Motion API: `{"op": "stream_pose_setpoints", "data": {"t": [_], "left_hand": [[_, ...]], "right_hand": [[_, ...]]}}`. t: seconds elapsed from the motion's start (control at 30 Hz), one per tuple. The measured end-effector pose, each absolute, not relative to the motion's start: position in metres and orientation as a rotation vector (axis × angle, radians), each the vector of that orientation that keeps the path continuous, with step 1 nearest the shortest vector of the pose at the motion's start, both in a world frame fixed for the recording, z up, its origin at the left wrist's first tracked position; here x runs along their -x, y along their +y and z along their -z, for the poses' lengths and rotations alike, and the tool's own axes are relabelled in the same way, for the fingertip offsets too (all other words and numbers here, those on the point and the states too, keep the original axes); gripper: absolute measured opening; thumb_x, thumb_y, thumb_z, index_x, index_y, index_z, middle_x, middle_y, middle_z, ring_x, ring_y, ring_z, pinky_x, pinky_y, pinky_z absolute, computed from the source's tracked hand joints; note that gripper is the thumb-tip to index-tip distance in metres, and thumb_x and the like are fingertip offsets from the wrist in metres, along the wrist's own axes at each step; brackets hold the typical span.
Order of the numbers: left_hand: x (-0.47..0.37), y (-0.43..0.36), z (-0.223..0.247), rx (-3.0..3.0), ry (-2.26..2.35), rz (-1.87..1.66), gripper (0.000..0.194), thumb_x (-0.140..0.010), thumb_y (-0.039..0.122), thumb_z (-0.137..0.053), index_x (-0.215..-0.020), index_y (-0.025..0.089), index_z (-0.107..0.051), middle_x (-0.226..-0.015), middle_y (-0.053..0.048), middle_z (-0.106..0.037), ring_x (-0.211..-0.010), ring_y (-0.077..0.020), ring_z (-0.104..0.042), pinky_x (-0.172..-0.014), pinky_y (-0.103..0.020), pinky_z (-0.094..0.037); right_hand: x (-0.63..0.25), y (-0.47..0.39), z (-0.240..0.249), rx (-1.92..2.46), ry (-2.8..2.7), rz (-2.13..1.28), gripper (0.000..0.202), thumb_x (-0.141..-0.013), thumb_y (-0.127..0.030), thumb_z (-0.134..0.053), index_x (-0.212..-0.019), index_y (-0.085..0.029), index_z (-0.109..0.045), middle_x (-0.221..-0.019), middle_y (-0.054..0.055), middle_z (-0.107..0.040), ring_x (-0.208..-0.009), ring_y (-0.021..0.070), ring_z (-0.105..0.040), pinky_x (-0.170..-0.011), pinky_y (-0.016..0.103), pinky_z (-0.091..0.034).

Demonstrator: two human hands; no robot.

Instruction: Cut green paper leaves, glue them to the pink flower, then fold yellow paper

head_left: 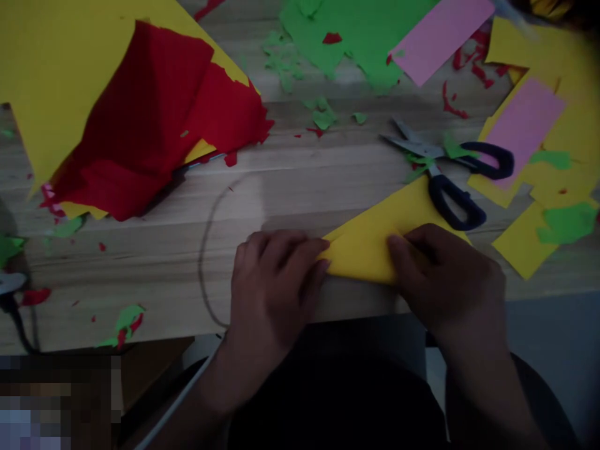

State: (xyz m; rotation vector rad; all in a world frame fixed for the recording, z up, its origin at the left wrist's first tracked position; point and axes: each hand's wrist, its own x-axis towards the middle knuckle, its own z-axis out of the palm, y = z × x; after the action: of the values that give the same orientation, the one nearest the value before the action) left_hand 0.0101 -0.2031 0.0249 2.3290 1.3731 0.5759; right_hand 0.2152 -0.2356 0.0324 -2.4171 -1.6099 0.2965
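Observation:
A folded yellow paper (pixel 359 250) lies near the table's front edge, its narrow end pointing left. My left hand (pixel 279 284) pinches that narrow tip between thumb and fingers. On the right part of the same paper, my right hand (pixel 443 275) has its thumb on top and its fingers curled round, gripping it. Open scissors (pixel 434 153) with dark blue handles lie just beyond my right hand, one handle loop resting over the yellow paper. Green scraps are caught on the blades.
Crumpled red paper (pixel 150 119) lies on a large yellow sheet (pixel 51 69) at the left. Green paper (pixel 347 31), pink strips (pixel 443 37) and yellow pieces (pixel 527 240) lie at the back and right. Another scissors-like tool (pixel 12 283) shows at the left edge of the wooden table (pixel 164 275).

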Motion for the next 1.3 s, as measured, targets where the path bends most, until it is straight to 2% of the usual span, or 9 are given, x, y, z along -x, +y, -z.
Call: {"op": "stream_pose_setpoints", "data": {"t": [0.1,0.17,0.37,0.47,0.6,0.77,0.9,1.1,1.3], "left_hand": [[-0.028,-0.221,-0.031,-2.484,1.185,-0.476,0.032,-0.094,0.023,-0.059,-0.126,0.023,-0.066,-0.141,-0.007,-0.062,-0.131,-0.0261,-0.053,-0.114,-0.046,-0.037],[-0.039,-0.235,-0.029,-2.562,1.059,-0.382,0.045,-0.096,0.028,-0.055,-0.14,0.017,-0.057,-0.153,-0.009,-0.051,-0.143,-0.0264,-0.042,-0.122,-0.046,-0.027],[-0.048,-0.247,-0.01,-2.707,1.041,-0.205,0.057,-0.097,0.031,-0.05,-0.152,0.019,-0.044,-0.162,-0.007,-0.038,-0.152,-0.0263,-0.029,-0.127,-0.049,-0.013],[-0.047,-0.243,-0.009,-2.696,1.042,-0.194,0.058,-0.097,0.029,-0.048,-0.153,0.02,-0.042,-0.162,-0.007,-0.037,-0.152,-0.0257,-0.028,-0.128,-0.05,-0.006],[-0.049,-0.239,-0.012,-2.66,1.059,-0.211,0.058,-0.096,0.027,-0.05,-0.153,0.021,-0.043,-0.159,-0.008,-0.042,-0.152,-0.0266,-0.029,-0.128,-0.052,-0.005],[-0.051,-0.238,-0.011,-2.624,1.081,-0.205,0.061,-0.094,0.024,-0.05,-0.154,0.023,-0.041,-0.162,-0.006,-0.039,-0.152,-0.0262,-0.028,-0.128,-0.053,-0.004],[-0.053,-0.238,-0.011,-2.639,1.089,-0.228,0.06,-0.095,0.021,-0.05,-0.153,0.028,-0.042,-0.16,-0.005,-0.042,-0.151,-0.0259,-0.031,-0.127,-0.055,-0.006],[-0.055,-0.239,-0.013,-2.636,1.15,-0.252,0.054,-0.095,0.028,-0.055,-0.148,0.035,-0.049,-0.153,-0.002,-0.051,-0.148,-0.025,-0.036,-0.127,-0.051,-0.01],[-0.053,-0.24,-0.012,-2.644,1.163,-0.251,0.052,-0.097,0.03,-0.055,-0.148,0.037,-0.048,-0.155,0.0,-0.049,-0.148,-0.0232,-0.035,-0.127,-0.052,-0.01]], "right_hand": [[-0.217,-0.233,-0.032,2.463,-1.56,-0.317,0.034,-0.091,-0.051,-0.056,-0.076,-0.022,-0.064,-0.065,0.001,-0.065,-0.058,0.0186,-0.06,-0.056,0.029,-0.034],[-0.218,-0.233,-0.034,2.464,-1.573,-0.302,0.036,-0.091,-0.052,-0.055,-0.074,-0.022,-0.063,-0.064,0.001,-0.065,-0.055,0.018,-0.058,-0.055,0.029,-0.034],[-0.224,-0.221,-0.037,2.484,-1.764,-0.278,0.037,-0.092,-0.055,-0.056,-0.072,-0.024,-0.06,-0.059,0.0,-0.061,-0.052,0.0169,-0.054,-0.052,0.028,-0.03],[-0.229,-0.211,-0.032,2.317,-1.846,-0.197,0.033,-0.094,-0.047,-0.056,-0.072,-0.023,-0.06,-0.068,0.001,-0.063,-0.059,0.0159,-0.058,-0.053,0.027,-0.033],[-0.232,-0.202,-0.029,2.227,-1.88,-0.185,0.03,-0.094,-0.04,-0.057,-0.071,-0.021,-0.06,-0.067,0.0,-0.063,-0.058,0.0138,-0.056,-0.053,0.025,-0.034],[-0.233,-0.199,-0.034,2.313,-1.914,-0.221,0.032,-0.096,-0.043,-0.055,-0.073,-0.022,-0.063,-0.062,-0.001,-0.064,-0.051,0.0129,-0.055,-0.051,0.025,-0.03],[-0.234,-0.197,-0.036,2.295,-1.922,-0.236,0.031,-0.095,-0.042,-0.058,-0.073,-0.021,-0.063,-0.06,-0.002,-0.065,-0.049,0.0119,-0.055,-0.05,0.024,-0.03],[-0.235,-0.195,-0.036,2.268,-1.933,-0.205,0.034,-0.095,-0.044,-0.057,-0.071,-0.021,-0.063,-0.056,-0.003,-0.064,-0.045,0.0107,-0.053,-0.048,0.023,-0.028],[-0.235,-0.195,-0.035,2.296,-1.925,-0.184,0.035,-0.096,-0.046,-0.056,-0.072,-0.021,-0.062,-0.057,-0.002,-0.064,-0.044,0.0112,-0.051,-0.049,0.024,-0.028]]}}
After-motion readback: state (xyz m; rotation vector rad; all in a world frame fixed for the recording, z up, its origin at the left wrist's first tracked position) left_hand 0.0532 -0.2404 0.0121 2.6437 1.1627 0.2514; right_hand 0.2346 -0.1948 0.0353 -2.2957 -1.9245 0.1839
